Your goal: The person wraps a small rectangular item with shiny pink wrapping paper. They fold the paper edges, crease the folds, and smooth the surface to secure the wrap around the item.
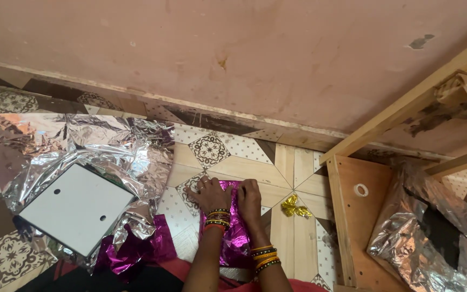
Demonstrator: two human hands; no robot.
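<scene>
Both hands press flat, side by side, on a magenta foil-wrapped parcel on the tiled floor; the left hand and right hand cover its far end, and the forearms hide much of it. Right of them lies a gold foil bow. To the left, crumpled silver foil half-buries a white board.

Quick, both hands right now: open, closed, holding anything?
Left hand: open, pressed flat on the purple foil-wrapped package.
Right hand: open, flat on the same package.
</scene>
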